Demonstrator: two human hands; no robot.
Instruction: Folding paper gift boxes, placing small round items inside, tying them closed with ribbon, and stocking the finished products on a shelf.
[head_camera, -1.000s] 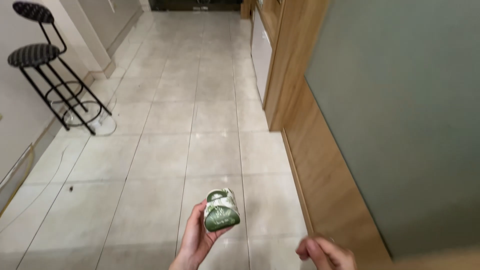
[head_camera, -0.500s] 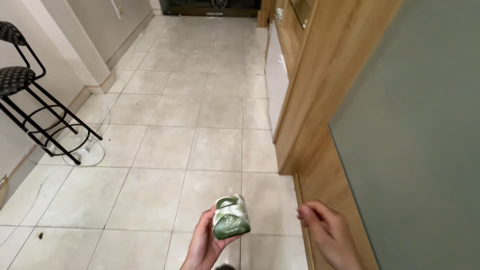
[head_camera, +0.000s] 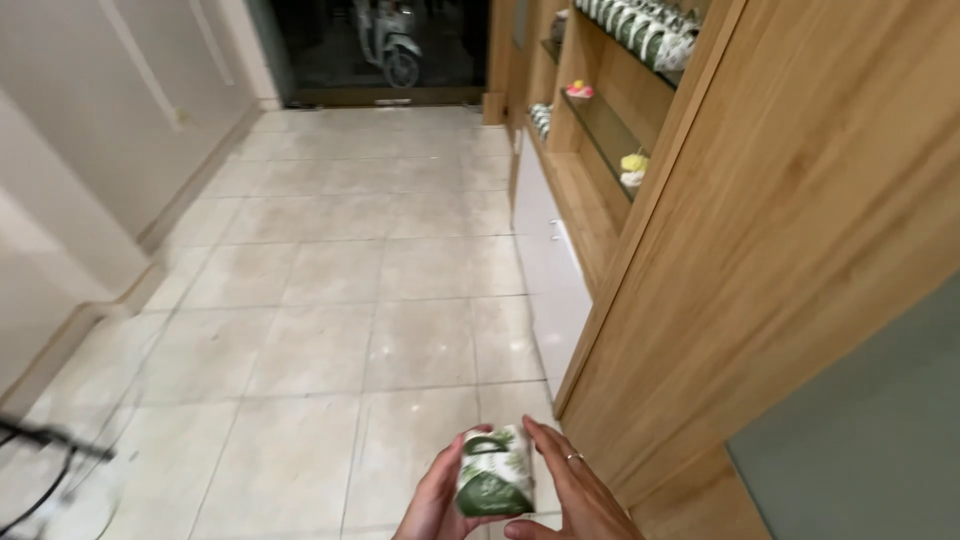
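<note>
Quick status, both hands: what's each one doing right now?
Left hand: gripping the green-and-white box.
Right hand: open, palm flat against the same box.

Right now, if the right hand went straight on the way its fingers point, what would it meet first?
The right hand points forward and a bit left, along the green-and-white box it touches. Beyond it lies only tiled floor, so the way looks free; depth is unclear.
</note>
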